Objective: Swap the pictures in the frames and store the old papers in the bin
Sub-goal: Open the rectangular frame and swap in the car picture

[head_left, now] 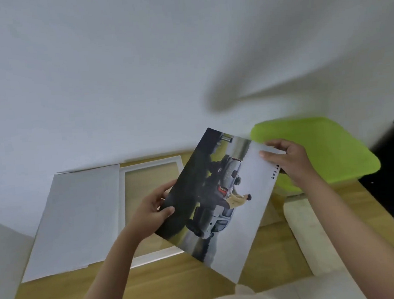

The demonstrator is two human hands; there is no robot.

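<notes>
Left hand [157, 208]: fingers curled round the dark left edge of the picture [221, 201], thumb lying on the printed face, the other fingers behind the sheet and mostly hidden

Right hand [288, 159]: pinches the pale upper right corner of the same picture, thumb on the face, fingers curled over the top edge

Picture: glossy print of a grey vehicle with a figure in a yellow coat beside it, dark letters near the right hand's thumb; held between both hands, tilted, raised off the worktop [155, 291]

White frame [150, 163]: lies flat on the worktop behind and below the left hand, partly covered by the picture; the wooden surface shows through its opening

White paper [76, 217]: large plain sheet, flat, to the left of the left hand, overlapping the frame's left side

Green bin [328, 148]: just behind the right hand, at the far right of the worktop; its lower part blurred

Pale object [308, 232]: below the right forearm, too blurred to identify
</notes>
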